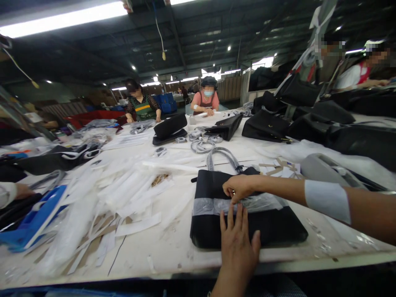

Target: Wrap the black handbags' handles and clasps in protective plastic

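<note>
A black handbag (247,231) lies flat near the table's front edge, with a strip of clear plastic wrap (202,206) across its middle. Its handle (224,152), covered in grey-looking wrap, arches up beyond the far side. My left hand (238,235) rests flat on the bag, fingers stretched out and tips on the plastic strip. Just beyond those fingertips, my right hand (243,186) is closed in a pinch at a small gold-coloured metal fitting (233,192) on the bag. The right fingers partly cover the fitting.
Left of the bag lie clear plastic wrap (117,185), card strips (102,231) and a blue bag (37,218). Black bags (262,126) and wrapped handles (202,145) stand farther back. Co-workers (206,99) are across the table; another person's hand (23,192) shows at left.
</note>
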`<state>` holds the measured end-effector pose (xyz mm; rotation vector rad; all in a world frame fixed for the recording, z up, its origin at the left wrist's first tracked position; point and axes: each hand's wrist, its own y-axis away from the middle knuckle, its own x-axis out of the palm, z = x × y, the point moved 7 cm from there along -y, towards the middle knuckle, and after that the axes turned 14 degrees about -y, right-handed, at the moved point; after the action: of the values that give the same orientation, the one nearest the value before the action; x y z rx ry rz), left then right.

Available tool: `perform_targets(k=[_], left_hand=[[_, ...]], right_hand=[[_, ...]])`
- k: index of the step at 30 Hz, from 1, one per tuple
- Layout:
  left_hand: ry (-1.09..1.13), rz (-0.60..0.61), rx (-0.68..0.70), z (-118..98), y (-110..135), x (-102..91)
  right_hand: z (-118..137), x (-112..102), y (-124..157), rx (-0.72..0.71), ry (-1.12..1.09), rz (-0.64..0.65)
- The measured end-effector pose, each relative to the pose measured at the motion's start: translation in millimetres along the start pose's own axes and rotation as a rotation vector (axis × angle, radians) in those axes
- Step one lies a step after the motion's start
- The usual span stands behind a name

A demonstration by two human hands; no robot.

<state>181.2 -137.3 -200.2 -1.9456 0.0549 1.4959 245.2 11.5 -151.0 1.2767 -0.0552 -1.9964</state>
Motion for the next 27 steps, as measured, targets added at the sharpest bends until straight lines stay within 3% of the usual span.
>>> perform_targets(k=[4,8,11,14,17,20,24,27], left_hand=[[0.078,0.009,-0.004,2,0,-5.8],[0.222,-0.001,-0.009,17,-1,-25.1],[0.191,-0.079,-0.034,36,-4,-43.6],[-0.049,-0.037,0.011,49,-8,-44.1],[-0.245,0.065,0.037,59,-8,-32.0],[-0.346,0.086,0.074,62,-4,-25.3],[-0.432,-0.024,0.167,64,1,-23.0],[-0.429,-0.118,0.253,70,3,-17.2]], right_hand=[[-2,0,34,-0.060,-0.006,-0.258],[8,36,66,-0.333,-0.110,-0.563],[7,75,72,-0.407,0.022,-0.598],[5,96,67,-0.416,0.195,-0.602],[2,96,64,-0.379,0.251,-0.643],[-2,93,72,-0.306,0.231,-0.679],[-15,85,106,-0.256,0.134,-0.663],[-44,58,156,-0.191,0.077,-0.736]])
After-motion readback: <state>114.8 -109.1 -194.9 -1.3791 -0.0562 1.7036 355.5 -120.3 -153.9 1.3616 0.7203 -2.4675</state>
